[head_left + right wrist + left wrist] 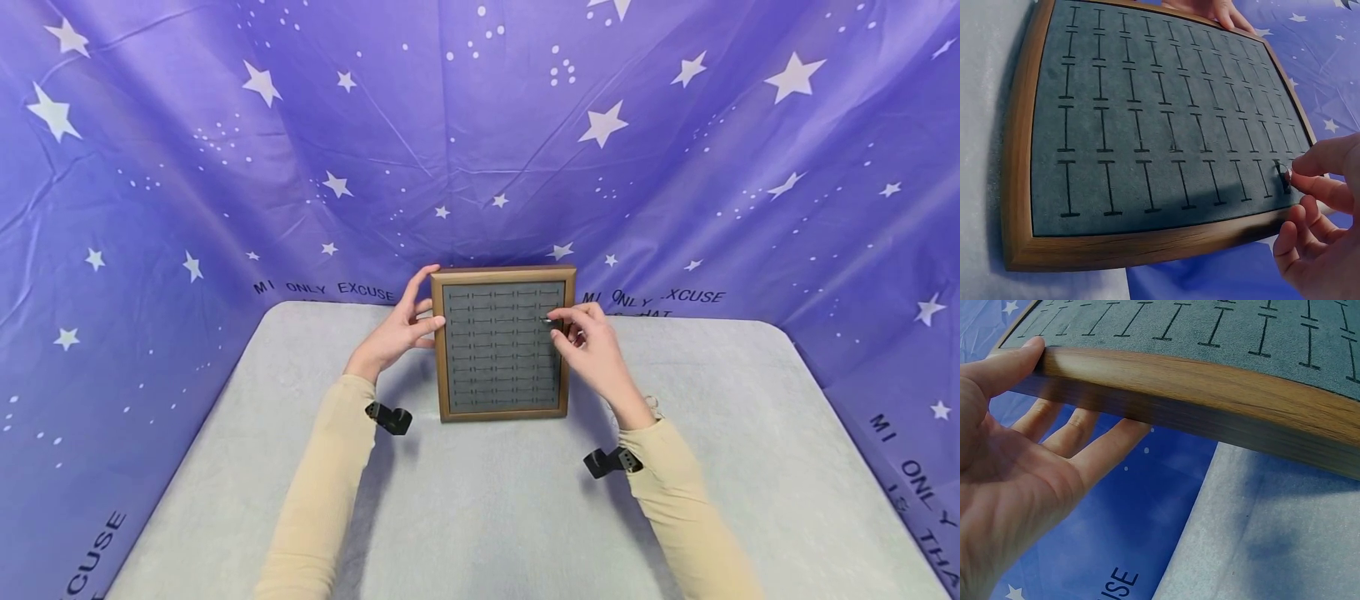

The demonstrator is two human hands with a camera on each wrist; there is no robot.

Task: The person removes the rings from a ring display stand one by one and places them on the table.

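A wood-framed display board point(502, 346) with a grey-green felt-like face stands tilted on the table; rows of I-shaped slits run across it. My left hand point(393, 333) grips its left edge near the top, thumb on the wooden frame point(1129, 372) and the other fingers round the side and back. Over the right-hand column of slits, my right hand point(592, 342) pinches a small shiny piece point(1285, 177) between thumb and forefinger, at the face of the board. Fingertips cover most of that piece, so its kind cannot be told.
A pale grey cloth covers the table point(480, 517). Behind and at both sides hangs a purple-blue curtain point(465, 125) with white stars and lettering. Each wrist carries a small black camera point(390, 417).
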